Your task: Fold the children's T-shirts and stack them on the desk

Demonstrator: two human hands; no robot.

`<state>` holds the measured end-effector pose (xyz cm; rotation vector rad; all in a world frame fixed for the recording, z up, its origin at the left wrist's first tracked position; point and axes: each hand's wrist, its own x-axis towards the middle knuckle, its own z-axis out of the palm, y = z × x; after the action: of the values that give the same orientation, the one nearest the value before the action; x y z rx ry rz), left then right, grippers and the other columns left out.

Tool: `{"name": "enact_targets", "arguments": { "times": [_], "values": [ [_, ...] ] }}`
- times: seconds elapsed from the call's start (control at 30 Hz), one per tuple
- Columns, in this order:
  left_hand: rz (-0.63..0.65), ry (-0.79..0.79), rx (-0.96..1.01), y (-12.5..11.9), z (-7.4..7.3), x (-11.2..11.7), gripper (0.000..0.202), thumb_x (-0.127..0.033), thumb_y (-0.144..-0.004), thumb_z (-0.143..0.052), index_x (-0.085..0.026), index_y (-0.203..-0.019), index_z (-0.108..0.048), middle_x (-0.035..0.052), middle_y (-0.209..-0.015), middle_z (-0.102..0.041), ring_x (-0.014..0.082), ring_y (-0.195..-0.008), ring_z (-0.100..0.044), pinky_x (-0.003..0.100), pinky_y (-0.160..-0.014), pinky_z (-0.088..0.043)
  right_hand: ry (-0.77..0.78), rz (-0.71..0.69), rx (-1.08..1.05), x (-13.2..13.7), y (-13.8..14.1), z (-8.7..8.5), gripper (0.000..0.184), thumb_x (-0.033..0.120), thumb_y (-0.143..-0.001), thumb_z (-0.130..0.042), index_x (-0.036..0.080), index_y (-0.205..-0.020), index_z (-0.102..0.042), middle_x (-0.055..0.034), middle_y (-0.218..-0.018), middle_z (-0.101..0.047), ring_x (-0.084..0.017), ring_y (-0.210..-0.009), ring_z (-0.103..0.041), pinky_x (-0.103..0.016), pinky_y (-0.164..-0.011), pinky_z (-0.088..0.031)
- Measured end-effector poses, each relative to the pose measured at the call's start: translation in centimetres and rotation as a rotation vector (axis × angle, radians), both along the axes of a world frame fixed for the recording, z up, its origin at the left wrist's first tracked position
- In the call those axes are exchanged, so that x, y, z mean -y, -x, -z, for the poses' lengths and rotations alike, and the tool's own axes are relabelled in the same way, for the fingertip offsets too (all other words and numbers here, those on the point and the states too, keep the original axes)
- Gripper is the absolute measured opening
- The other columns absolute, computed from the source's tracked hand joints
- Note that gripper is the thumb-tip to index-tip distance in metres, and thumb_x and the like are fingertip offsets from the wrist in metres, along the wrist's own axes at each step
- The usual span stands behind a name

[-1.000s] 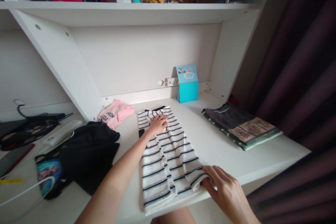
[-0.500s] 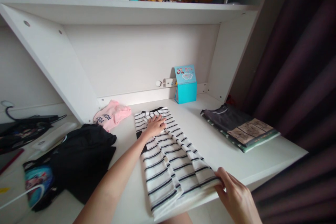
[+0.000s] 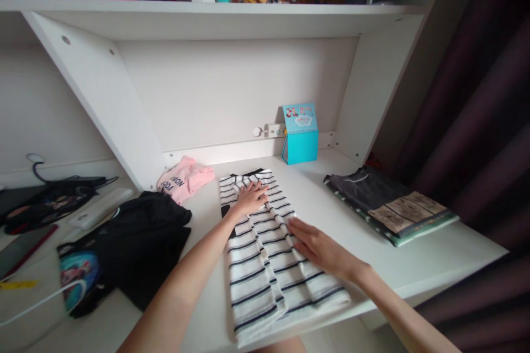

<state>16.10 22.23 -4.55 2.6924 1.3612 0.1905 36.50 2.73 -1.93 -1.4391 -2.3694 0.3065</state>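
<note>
A white shirt with black stripes (image 3: 265,265) lies folded lengthwise on the white desk (image 3: 323,198), its collar toward the back wall. My left hand (image 3: 250,198) lies flat and open on the collar end. My right hand (image 3: 318,248) rests flat and open on the shirt's folded right side, near its middle. Neither hand holds anything.
A stack of folded dark shirts (image 3: 389,204) sits at the right. A pink garment (image 3: 184,179) and a heap of black clothes (image 3: 136,242) lie at the left. A blue desk calendar (image 3: 301,132) stands at the back. Toys fill the upper shelf (image 3: 207,11).
My right hand let go of the shirt's bottom right corner and moved up to lie flat on the middle of the folded side. My left hand stayed on the collar.
</note>
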Motion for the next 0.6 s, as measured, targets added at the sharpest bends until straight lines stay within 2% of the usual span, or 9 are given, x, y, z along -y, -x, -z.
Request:
{"name": "enact_targets", "arguments": {
  "times": [0.1, 0.23, 0.33, 0.4, 0.47, 0.53, 0.6],
  "values": [
    [0.012, 0.017, -0.005, 0.3, -0.2, 0.1, 0.05, -0.054, -0.088, -0.024, -0.039, -0.135, -0.031, -0.0057, -0.148, -0.02, 0.0231, -0.135, -0.015, 0.047, -0.106, -0.016, 0.104, -0.073, 0.098, -0.2, 1.2, 1.4, 0.062, 0.051, -0.089, -0.033, 0.021, -0.142, -0.021, -0.0075, -0.148, -0.017, -0.026, -0.135, -0.01, -0.047, -0.108, -0.018],
    [0.027, 0.0, 0.001, 0.4, -0.2, 0.1, 0.05, -0.056, -0.088, -0.024, -0.041, -0.135, -0.031, -0.006, -0.148, -0.018, 0.0237, -0.135, -0.015, 0.048, -0.106, -0.015, 0.113, -0.078, 0.109, 2.3, 2.1, 1.2, 0.073, 0.059, -0.083, -0.042, 0.03, -0.142, -0.011, -0.0082, -0.148, -0.003, -0.032, -0.134, 0.001, -0.062, -0.102, -0.006],
    [0.075, 0.033, 0.01, 0.7, -0.3, 0.0, 0.051, -0.058, -0.087, -0.024, -0.042, -0.135, -0.03, -0.0067, -0.149, -0.015, 0.0229, -0.136, -0.013, 0.046, -0.107, -0.014, 0.183, -0.205, 0.099, 4.5, 3.3, 0.6, 0.085, 0.059, -0.078, -0.05, 0.029, -0.143, -0.005, -0.0114, -0.147, 0.001, -0.036, -0.132, 0.002, -0.064, -0.1, -0.009],
    [0.086, 0.072, 0.026, 0.8, -0.6, -0.2, 0.055, -0.06, -0.086, -0.024, -0.04, -0.137, -0.026, -0.0063, -0.149, -0.014, 0.0217, -0.137, -0.009, 0.044, -0.108, -0.011, 0.203, -0.264, 0.111, 5.8, 4.1, 0.6, 0.089, 0.052, -0.076, -0.057, 0.027, -0.143, -0.005, -0.0139, -0.146, 0.0, -0.037, -0.131, -0.002, -0.063, -0.1, -0.015],
    [0.002, 0.115, 0.054, 0.8, -1.0, -0.6, 0.063, -0.062, -0.085, -0.023, -0.034, -0.141, -0.018, -0.0019, -0.15, -0.012, 0.022, -0.137, -0.003, 0.044, -0.108, -0.009, 0.164, -0.283, 0.117, 6.9, 4.4, 0.6, 0.083, 0.037, -0.078, -0.059, 0.026, -0.143, -0.009, -0.0151, -0.145, -0.006, -0.036, -0.131, -0.01, -0.061, -0.099, -0.021],
    [-0.164, 0.159, 0.049, 0.7, -1.7, -0.8, 0.069, -0.062, -0.086, -0.02, -0.024, -0.143, -0.012, 0.0057, -0.15, -0.01, 0.0251, -0.137, 0.001, 0.047, -0.108, -0.008, 0.158, -0.341, 0.11, 7.9, 3.9, -0.1, 0.075, 0.025, -0.081, -0.056, 0.027, -0.143, -0.013, -0.0133, -0.144, -0.013, -0.034, -0.13, -0.017, -0.057, -0.099, -0.025],
    [-0.299, 0.175, 0.012, 0.7, -2.8, -0.4, 0.071, -0.059, -0.087, -0.019, -0.016, -0.143, -0.013, 0.0127, -0.149, -0.008, 0.0292, -0.136, 0.002, 0.053, -0.106, -0.005, 0.228, -0.408, 0.081, 8.7, 2.9, -1.4, 0.074, 0.026, -0.082, -0.055, 0.027, -0.143, -0.014, -0.0101, -0.144, -0.02, -0.029, -0.13, -0.022, -0.049, -0.102, -0.028]
  ]
}}
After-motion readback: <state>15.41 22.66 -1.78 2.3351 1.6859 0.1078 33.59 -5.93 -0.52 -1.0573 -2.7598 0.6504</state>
